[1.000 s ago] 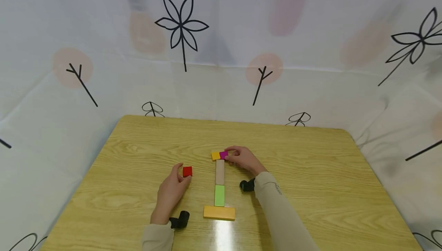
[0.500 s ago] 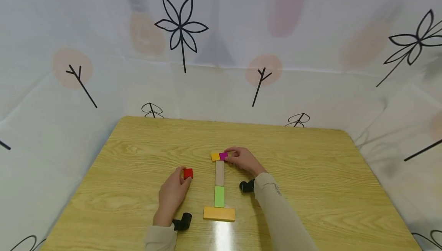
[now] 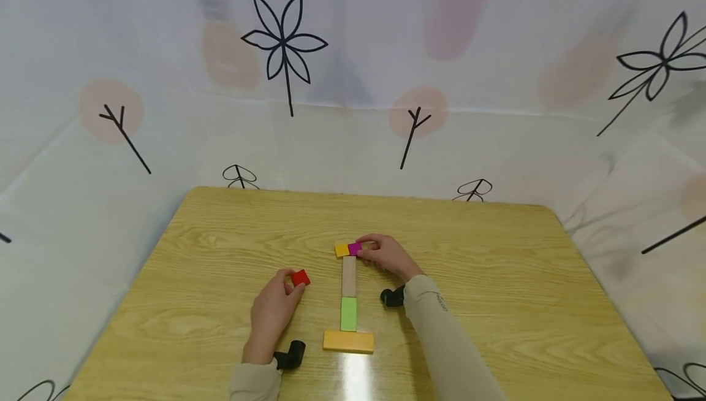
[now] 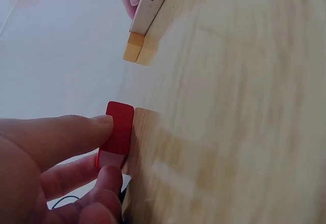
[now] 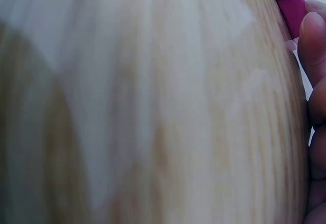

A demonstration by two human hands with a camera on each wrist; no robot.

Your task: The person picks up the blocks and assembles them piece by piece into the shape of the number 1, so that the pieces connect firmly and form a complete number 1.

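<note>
My left hand [image 3: 273, 303] pinches a red block [image 3: 300, 278] between thumb and fingers, left of the row of blocks. In the left wrist view the thumb presses one face of the red block [image 4: 120, 127], which sits at the wooden tabletop. My right hand [image 3: 390, 256] pinches a magenta block [image 3: 355, 249] at the far end of the row. Beside it, touching, lies a small yellow block [image 3: 342, 251]. A pale wooden block [image 3: 349, 276] runs toward me from these two, followed by a green block [image 3: 349, 314] and a crosswise orange block [image 3: 348, 341].
The wooden table [image 3: 485, 266] stretches out on both sides of the blocks. A white cloth [image 3: 342, 143] printed with plants hangs behind it and at the sides. A black wrist-worn device [image 3: 290, 355] sits by the left cuff, a similar black device [image 3: 393, 297] by the right.
My left thumb and fingers have closed on the red block, which is now turned and slightly nearer to me. The right hand stays on the magenta block.
</note>
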